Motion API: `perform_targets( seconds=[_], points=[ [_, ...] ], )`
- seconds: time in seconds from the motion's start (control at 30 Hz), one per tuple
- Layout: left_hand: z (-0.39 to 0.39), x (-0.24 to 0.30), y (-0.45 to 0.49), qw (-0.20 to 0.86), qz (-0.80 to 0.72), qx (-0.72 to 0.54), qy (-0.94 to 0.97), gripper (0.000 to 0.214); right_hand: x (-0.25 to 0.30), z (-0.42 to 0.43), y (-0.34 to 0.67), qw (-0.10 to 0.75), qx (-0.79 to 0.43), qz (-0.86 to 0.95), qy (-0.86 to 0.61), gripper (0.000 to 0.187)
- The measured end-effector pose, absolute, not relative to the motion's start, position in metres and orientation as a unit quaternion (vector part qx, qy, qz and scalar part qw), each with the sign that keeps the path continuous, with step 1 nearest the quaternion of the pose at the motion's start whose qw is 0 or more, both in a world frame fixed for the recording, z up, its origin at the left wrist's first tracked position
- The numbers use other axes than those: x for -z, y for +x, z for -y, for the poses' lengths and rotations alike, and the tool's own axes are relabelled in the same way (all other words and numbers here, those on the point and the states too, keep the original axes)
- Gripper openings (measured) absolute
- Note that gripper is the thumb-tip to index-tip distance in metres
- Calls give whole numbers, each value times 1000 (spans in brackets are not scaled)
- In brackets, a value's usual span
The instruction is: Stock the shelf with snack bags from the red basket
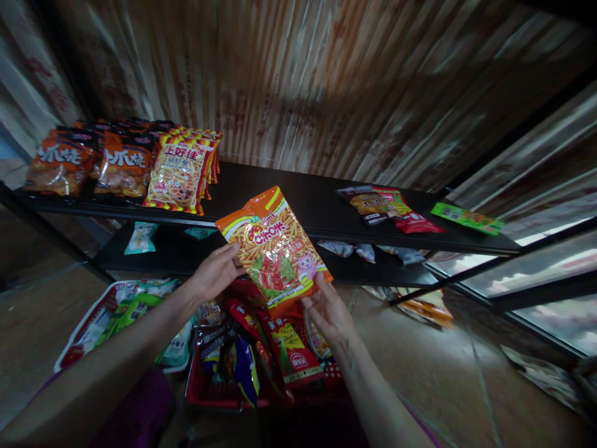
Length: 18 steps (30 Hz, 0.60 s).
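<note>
This looks like a snack shop, with matching snack bags [125,163] lined up on a black shelf [311,199] above a red basket [199,392] of packaged snacks [291,348].

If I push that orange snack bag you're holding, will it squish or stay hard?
The orange snack bag will probably squish a bit, since it looks like thin film. It might feel slippery, because it shines. It's likely light: fingers hold its edges.
</note>
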<state>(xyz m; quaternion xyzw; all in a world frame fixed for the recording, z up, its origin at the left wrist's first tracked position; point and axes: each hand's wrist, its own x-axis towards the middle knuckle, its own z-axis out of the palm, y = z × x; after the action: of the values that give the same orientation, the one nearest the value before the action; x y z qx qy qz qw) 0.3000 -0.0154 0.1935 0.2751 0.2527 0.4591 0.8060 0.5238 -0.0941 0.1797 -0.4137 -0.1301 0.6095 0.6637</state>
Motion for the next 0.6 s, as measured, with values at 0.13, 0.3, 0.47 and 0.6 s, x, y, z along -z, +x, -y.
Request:
perform_targets(
  seconds=[0.13,0.3,0.47,0.6],
  points=[
    [14,-193,299,801,-251,-471,272,9,-180,95,520,654,-615,130,-421,29],
    [11,-190,296,795,-250,-479,275,11,-182,96,516,639,-627,138,-424,29],
    [8,-189,293,781,-257,-507,258,14,-184,100,511,582,-673,181,-418,31],
    [7,-187,291,779,-258,-510,259,15,-183,101,507,578,-678,180,-417,33]
  ],
)
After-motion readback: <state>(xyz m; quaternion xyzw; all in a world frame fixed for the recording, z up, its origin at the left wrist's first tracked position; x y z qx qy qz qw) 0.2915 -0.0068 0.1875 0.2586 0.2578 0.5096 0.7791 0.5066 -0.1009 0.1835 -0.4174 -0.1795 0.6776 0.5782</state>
